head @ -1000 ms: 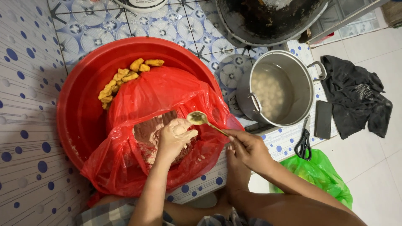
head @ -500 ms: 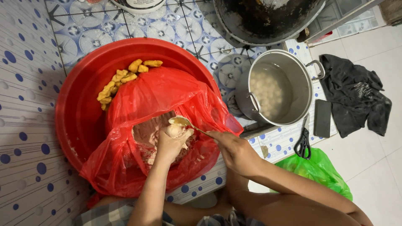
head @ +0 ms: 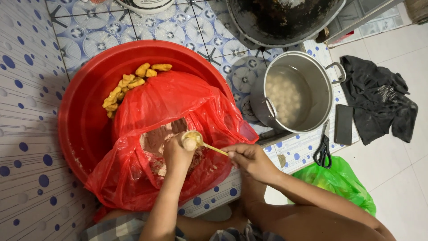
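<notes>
At frame centre, the left hand (head: pixel 177 156) squeezes pale paste (head: pixel 156 140) inside the red bag (head: pixel 178 100). The right hand (head: pixel 249 160) pinches a spoon (head: pixel 196 141) against it.

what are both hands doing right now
Left hand: closed around pale paste, squeezing a ball out at the top.
Right hand: closed on the spoon, its bowl at the ball.

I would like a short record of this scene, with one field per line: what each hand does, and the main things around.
left hand: inside the red plastic bag, squeezing a pale ball of paste up from the fist
right hand: holds a spoon by its handle, bowl at the ball
bag: lies open in a red basin, pinkish paste inside
basin also holds: yellow fried pieces
steel pot: water with pale balls
beside pot: scissors, dark flat phone-like thing, black cloth, green bag
</notes>
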